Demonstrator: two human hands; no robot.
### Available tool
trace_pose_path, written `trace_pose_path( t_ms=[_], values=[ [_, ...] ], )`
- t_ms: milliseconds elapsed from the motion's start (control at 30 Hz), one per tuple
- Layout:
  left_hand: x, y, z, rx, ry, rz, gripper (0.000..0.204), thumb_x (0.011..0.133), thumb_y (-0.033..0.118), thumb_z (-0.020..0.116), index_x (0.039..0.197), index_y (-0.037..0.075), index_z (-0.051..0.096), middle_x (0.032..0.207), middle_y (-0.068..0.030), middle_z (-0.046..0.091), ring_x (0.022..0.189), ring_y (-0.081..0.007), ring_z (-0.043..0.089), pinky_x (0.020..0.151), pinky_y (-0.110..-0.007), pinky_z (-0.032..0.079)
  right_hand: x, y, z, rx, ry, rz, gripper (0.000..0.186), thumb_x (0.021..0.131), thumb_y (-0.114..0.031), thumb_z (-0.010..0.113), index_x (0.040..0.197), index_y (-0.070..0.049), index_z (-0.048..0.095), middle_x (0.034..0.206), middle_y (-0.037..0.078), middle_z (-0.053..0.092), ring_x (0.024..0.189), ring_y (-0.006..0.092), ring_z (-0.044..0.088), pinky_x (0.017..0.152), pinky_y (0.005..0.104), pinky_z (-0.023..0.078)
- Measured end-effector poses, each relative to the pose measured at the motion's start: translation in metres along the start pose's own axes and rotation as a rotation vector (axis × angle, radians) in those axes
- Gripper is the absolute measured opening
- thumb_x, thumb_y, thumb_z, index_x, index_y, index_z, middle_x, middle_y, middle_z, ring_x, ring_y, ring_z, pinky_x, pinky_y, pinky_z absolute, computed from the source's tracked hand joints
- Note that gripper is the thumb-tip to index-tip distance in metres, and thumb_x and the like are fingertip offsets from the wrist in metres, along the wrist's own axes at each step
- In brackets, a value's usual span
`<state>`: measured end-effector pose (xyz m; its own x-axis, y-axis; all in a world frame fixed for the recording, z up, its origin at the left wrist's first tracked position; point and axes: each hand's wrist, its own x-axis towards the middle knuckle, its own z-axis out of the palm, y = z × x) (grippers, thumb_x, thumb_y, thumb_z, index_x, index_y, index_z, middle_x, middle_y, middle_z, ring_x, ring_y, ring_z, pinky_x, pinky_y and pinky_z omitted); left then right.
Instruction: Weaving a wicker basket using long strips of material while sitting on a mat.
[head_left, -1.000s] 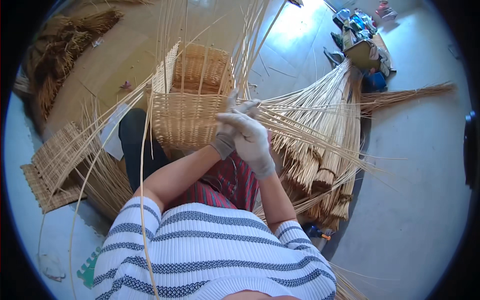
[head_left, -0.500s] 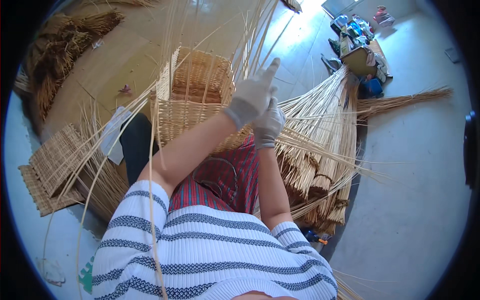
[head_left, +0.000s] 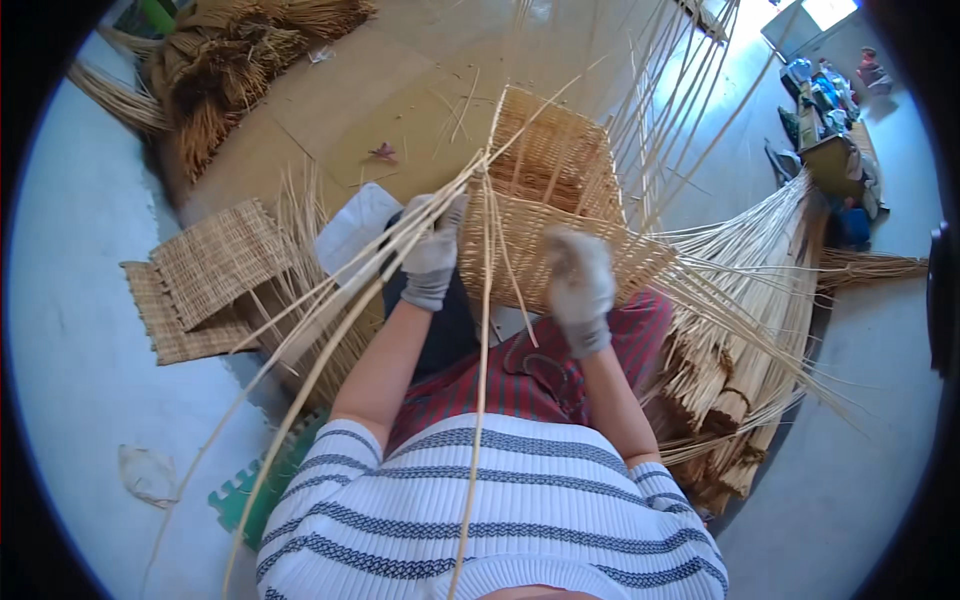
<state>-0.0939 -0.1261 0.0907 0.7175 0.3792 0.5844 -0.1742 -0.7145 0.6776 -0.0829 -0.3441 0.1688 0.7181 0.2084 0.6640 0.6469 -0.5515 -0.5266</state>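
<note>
A partly woven wicker basket (head_left: 545, 240) stands tilted in front of me, long loose strands rising from its rim. At its left corner my gloved left hand (head_left: 432, 258) is closed around a bunch of pale wicker strands (head_left: 400, 235), which fan down toward the lower left. My gloved right hand (head_left: 580, 285) is smeared by motion in front of the basket's near wall. Its fingers cannot be made out. One long strand hangs from the left corner down across my striped sweater.
Bundles of pale wicker (head_left: 745, 330) lie at my right. Two flat woven panels (head_left: 215, 265) and a green foam mat piece (head_left: 265, 490) are at the left. Brown bundled stalks (head_left: 235, 65) lie at the far left. A cluttered bench (head_left: 840, 150) stands at the far right.
My hands, together at the basket's right side before, are now apart. The left moved to the left corner and its strands; the right dropped before the near wall. The view has shifted left.
</note>
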Motion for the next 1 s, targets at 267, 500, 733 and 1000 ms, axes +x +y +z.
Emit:
trace_pose_path(
  t_ms=[267, 500, 733, 1000],
  values=[
    [0.034, -0.009, -0.019, -0.948, -0.431, -0.4, 0.03, 0.093, 0.014, 0.071, 0.12, 0.002, 0.063, 0.099, -0.0005, 0.065, 0.092, -0.0106, 0.062, 0.085, -0.026, 0.052, 0.013, -0.077, 0.05, 0.061, -0.44, -0.119, 0.025, 0.081, -0.024, 0.077, 0.102, -0.012, 0.071, 0.08, 0.008, 0.066, 0.074, 0.032, 0.064, 0.064, 0.0432, 0.048],
    [0.121, -0.048, 0.017, -0.9, -1.193, -0.33, 0.04, 0.088, 0.01, 0.078, 0.125, 0.013, 0.063, 0.1, 0.0061, 0.057, 0.09, -0.0054, 0.052, 0.082, -0.024, 0.047, -0.015, -0.054, 0.002, 0.171, -0.288, -0.039, 0.022, 0.084, -0.009, 0.066, 0.105, -0.01, 0.072, 0.094, 0.011, 0.071, 0.085, 0.0296, 0.071, 0.076, 0.0379, 0.056],
    [0.075, -0.024, 0.038, -0.719, -0.585, -0.079, 0.041, 0.075, 0.0, 0.082, 0.109, 0.012, 0.062, 0.097, 0.0007, 0.047, 0.088, -0.0126, 0.048, 0.083, -0.026, 0.044, -0.013, 0.077, -0.012, 0.629, 0.245, 0.91, 0.019, 0.099, -0.02, 0.068, 0.108, -0.005, 0.072, 0.089, 0.004, 0.074, 0.071, 0.0076, 0.067, 0.054, 0.0212, 0.046],
    [0.059, 0.004, 0.043, -0.592, -0.267, -0.048, 0.046, 0.07, 0.01, 0.089, 0.106, 0.009, 0.061, 0.104, -0.0033, 0.048, 0.091, -0.0152, 0.05, 0.088, -0.03, 0.046, -0.015, -0.01, -0.005, 0.467, 0.285, 0.398, 0.012, 0.099, -0.009, 0.064, 0.107, -0.001, 0.068, 0.108, 0.012, 0.073, 0.097, 0.0191, 0.072, 0.081, 0.0288, 0.055]
  ],
)
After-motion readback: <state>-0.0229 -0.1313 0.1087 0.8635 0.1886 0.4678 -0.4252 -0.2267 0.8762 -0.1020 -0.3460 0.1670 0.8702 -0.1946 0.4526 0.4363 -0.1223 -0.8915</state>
